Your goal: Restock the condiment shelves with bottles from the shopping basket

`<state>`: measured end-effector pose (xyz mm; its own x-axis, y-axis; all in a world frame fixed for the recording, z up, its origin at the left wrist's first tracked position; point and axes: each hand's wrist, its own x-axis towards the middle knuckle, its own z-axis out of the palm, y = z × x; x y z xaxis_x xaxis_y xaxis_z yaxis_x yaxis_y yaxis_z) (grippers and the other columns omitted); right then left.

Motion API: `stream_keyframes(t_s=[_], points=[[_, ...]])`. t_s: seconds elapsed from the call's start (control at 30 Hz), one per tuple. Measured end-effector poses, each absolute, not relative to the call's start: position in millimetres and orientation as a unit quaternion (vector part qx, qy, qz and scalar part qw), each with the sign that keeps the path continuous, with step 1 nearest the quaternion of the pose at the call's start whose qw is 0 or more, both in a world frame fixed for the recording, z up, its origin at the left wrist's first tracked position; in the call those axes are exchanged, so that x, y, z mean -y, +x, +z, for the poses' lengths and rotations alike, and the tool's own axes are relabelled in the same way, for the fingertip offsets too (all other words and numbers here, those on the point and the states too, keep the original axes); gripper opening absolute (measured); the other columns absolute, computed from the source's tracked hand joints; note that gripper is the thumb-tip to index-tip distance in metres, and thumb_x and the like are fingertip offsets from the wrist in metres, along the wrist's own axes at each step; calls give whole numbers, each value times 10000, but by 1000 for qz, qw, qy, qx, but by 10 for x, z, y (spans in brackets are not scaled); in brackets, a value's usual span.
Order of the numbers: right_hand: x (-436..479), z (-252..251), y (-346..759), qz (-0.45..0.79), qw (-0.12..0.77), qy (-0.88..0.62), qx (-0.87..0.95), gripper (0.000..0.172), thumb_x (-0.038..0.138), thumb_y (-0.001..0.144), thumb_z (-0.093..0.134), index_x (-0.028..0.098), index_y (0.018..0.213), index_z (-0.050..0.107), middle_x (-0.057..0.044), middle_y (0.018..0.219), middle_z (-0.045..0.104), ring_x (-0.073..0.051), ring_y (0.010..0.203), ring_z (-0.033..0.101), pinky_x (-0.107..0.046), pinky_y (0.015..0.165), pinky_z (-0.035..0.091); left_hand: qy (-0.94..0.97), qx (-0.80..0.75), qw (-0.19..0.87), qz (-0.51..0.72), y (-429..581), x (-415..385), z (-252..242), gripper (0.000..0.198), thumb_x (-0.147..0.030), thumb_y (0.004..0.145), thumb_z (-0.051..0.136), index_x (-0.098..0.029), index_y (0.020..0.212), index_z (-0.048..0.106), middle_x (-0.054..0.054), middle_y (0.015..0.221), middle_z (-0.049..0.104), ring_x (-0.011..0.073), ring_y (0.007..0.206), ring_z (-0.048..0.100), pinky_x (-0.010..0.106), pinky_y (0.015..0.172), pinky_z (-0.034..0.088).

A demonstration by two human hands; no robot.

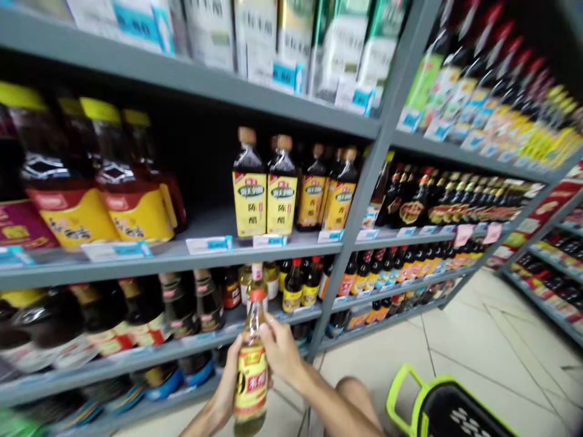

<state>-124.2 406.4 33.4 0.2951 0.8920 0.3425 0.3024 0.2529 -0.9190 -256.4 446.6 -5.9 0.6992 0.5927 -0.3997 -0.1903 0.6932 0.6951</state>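
Observation:
A clear glass bottle of rice vinegar (251,379) with a red cap and a yellow-and-red label stands nearly upright in front of the lower shelves. My left hand (229,375) is wrapped round its body from the left, with fingertips showing at the right edge. At the bottle's shoulder, my right hand (281,347) grips from the right with bent fingers; some of them are hidden. Just behind the cap, a pale bottle with a pinkish-white cap (257,273) stands at the shelf front. Small dark sauce bottles (293,291) with red caps are to its right.
Dark vinegar bottles (249,200) with yellow labels stand on the middle shelf, left of a grey upright (364,182). Large yellow-capped bottles (104,182) are farther left. On the tiled floor at lower right is a black case or basket (455,406) with a lime-green handle.

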Motion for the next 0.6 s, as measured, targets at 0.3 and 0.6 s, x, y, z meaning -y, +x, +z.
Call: stream_keyframes(t_s=[0.3,0.6], points=[[-4016,264,-1138,266,581,-554,533,582,573,1077,440,191,1463,649,-145,1352,742,-285,1215,720,-439,1129,508,316,-328,860,230,-2397,-4327,53,798,-887,852,514,-127,715,716,121,612,711,233,547,682,311,571,551],[-4049,229,-1063,288,583,-544,531,618,584,1078,433,212,1557,553,-136,1536,617,-273,1443,571,-437,1241,404,356,-315,851,222,-2382,-4358,63,940,-949,847,375,-92,833,759,136,652,712,221,557,677,303,589,552]])
